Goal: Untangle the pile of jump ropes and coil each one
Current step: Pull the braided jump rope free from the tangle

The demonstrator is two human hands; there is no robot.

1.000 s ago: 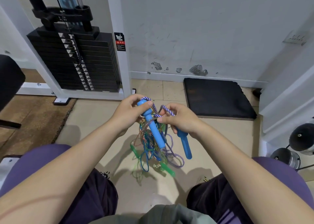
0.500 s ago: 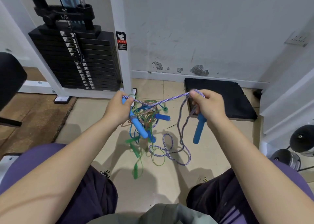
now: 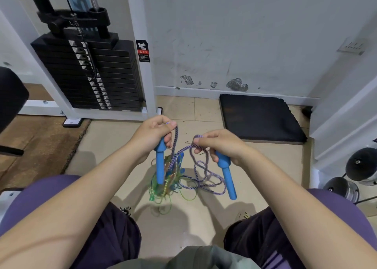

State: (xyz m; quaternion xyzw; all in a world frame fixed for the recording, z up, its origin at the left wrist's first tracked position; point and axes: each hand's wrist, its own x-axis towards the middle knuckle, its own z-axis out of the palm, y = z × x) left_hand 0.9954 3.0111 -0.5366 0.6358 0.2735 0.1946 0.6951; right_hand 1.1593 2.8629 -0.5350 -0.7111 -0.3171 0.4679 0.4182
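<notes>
Purple rope [image 3: 201,184]: a braided purple and white cord. It hangs in loose loops between the two hands, above the floor and in front of the knees.
Left handle [image 3: 160,164]: blue, it points down out of the left fist. Its lower end hangs in front of the tangle.
Right handle [image 3: 226,173]: blue, tilted down and a little to the right. The upper part is inside the right hand, the lower part is free.
Tangle [image 3: 166,180]: thin green, blue and clear cords mixed together. It hangs just below the left hand and beside the purple loops. I cannot tell how many ropes are in it.
Left hand [image 3: 156,133]: the fingers are curled around the top of the left handle. The thumb and first finger pinch the purple cord at the top of the fist.
Right hand [image 3: 221,146]: the lower fingers are wrapped around the right handle. The thumb and first finger pinch a bend of the purple cord, which lies over the finger.
Floor [image 3: 114,144]: beige tiles, with shadows of the arms and ropes.
Mat [image 3: 261,118]: black, flat on the floor near the wall, behind the right hand.
Weight stack [image 3: 91,76]: black plates in a white frame, far left against the wall.
Legs [image 3: 265,240]: dark shorts, at both sides of the lower edge.
</notes>
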